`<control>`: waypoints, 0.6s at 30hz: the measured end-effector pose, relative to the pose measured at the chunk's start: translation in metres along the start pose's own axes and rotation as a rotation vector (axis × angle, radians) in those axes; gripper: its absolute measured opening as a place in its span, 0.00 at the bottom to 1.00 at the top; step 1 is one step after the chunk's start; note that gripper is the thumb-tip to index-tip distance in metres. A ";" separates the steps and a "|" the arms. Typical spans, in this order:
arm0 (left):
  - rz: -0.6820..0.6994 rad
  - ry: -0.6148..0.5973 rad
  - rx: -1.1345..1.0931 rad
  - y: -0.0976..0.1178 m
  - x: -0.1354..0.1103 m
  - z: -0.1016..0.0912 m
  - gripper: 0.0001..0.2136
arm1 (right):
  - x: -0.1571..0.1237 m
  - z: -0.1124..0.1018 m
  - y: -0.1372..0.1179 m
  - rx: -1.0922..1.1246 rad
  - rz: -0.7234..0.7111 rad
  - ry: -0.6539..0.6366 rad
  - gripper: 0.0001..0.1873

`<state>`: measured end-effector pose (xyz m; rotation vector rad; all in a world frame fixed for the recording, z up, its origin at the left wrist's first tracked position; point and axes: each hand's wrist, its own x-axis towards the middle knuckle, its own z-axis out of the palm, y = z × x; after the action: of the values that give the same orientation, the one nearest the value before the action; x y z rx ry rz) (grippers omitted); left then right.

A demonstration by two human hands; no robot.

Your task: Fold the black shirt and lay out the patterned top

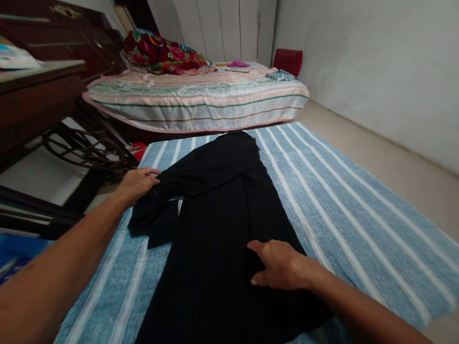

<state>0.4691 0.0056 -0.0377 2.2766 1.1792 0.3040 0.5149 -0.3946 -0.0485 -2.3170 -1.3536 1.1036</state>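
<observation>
A black long-sleeved shirt point(218, 229) lies folded lengthwise on a blue-and-white striped cloth point(344, 205). Its sleeves are laid over to the left, and the cuffs point(163, 227) rest there one over the other. At the left edge of the sleeve, my left hand point(139, 184) is closed on the black fabric. My right hand point(278, 265) rests on the lower right part of the shirt, index finger and thumb apart, pressing on the cloth near a long fold. The shirt's lower end runs out of the bottom of the view.
Behind the striped surface stands a bed with a pink and white bedspread point(201, 107) and a red floral blanket point(161, 52). A dark wooden table with an iron wheel point(86, 148) is on the left. A red case point(288, 62) stands by the right wall.
</observation>
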 end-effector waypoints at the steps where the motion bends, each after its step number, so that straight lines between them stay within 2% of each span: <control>1: 0.018 -0.001 0.071 0.001 -0.001 0.001 0.16 | -0.005 0.002 -0.004 -0.053 -0.004 -0.015 0.37; 5: 0.131 0.041 0.340 0.011 -0.016 0.004 0.18 | -0.021 0.013 -0.014 -0.121 -0.042 -0.080 0.37; 8: 0.317 0.050 0.445 0.025 -0.049 0.014 0.18 | -0.030 0.019 -0.004 -0.045 -0.049 -0.014 0.33; 9: 0.414 0.023 0.465 0.030 -0.064 0.019 0.17 | -0.033 0.019 0.003 -0.016 -0.025 0.044 0.31; 10: 0.582 -0.007 0.525 0.035 -0.080 0.026 0.15 | -0.035 0.020 0.011 0.011 0.010 0.117 0.28; 12: 0.801 0.023 0.553 0.045 -0.115 0.043 0.14 | -0.038 0.020 0.027 0.047 0.081 0.299 0.22; 14: 0.987 -0.065 0.493 0.051 -0.149 0.064 0.12 | -0.038 0.021 0.042 0.044 0.086 0.509 0.17; 16: 1.109 -0.160 0.413 0.056 -0.177 0.086 0.11 | -0.035 0.025 0.051 -0.027 -0.023 0.694 0.14; 18: 1.161 -0.249 0.372 0.059 -0.198 0.106 0.13 | -0.030 0.032 0.056 -0.152 -0.182 0.777 0.14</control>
<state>0.4393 -0.2205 -0.0815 2.9808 -0.3511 0.2017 0.5197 -0.4546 -0.0861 -2.2723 -1.2958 0.0070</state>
